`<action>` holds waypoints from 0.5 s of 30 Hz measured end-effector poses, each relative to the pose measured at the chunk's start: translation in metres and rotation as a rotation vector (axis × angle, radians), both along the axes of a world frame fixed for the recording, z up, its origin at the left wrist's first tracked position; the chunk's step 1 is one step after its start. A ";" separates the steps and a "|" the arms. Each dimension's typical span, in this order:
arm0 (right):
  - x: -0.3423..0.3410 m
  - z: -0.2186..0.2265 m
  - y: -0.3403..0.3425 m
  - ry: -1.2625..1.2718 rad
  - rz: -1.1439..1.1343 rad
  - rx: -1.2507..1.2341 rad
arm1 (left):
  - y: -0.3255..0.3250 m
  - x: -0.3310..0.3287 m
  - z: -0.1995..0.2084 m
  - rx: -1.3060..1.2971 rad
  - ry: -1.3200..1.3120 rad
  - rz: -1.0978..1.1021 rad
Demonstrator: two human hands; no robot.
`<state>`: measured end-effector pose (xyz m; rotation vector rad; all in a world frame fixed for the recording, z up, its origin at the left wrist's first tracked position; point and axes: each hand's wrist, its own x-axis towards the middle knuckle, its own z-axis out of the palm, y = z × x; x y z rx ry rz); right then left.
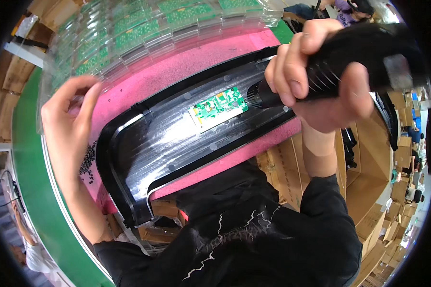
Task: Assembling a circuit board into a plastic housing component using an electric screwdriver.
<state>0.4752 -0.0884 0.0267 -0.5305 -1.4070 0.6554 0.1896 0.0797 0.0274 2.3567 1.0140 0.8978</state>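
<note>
A long black plastic housing (143,138) with raised edges lies open side up. On its inner face rests a green circuit board (220,107), with a white strip along its near edge. My right hand (311,76) is wrapped round a thick black electric screwdriver (364,52), whose ribbed nose is over the board's right end; its bit cannot be made out. My left hand (69,115) hovers off the housing's left end, thumb and forefinger pinched together. Whatever is between those fingertips is too small to tell. Small black screws (87,162) lie in a pile near my left wrist.
Pink foam (177,52) lies under the housing, on a green-topped table (31,138). Stacked clear trays (143,28) of green circuit boards stand along the far side. Cardboard boxes (368,191) crowd the right. Other people are at the far right and lower left.
</note>
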 end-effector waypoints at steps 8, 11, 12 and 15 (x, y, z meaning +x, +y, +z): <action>-0.004 -0.014 0.006 0.005 -0.253 -0.213 | 0.050 -0.113 -0.068 0.316 0.654 0.377; 0.001 -0.020 0.010 0.037 -0.214 -0.184 | 0.049 -0.113 -0.072 0.207 0.642 0.410; 0.002 -0.021 0.011 0.038 -0.167 -0.151 | 0.048 -0.112 -0.071 0.207 0.627 0.424; -0.005 -0.013 0.010 -0.078 -0.233 -0.223 | 0.044 -0.105 -0.065 0.182 0.660 0.448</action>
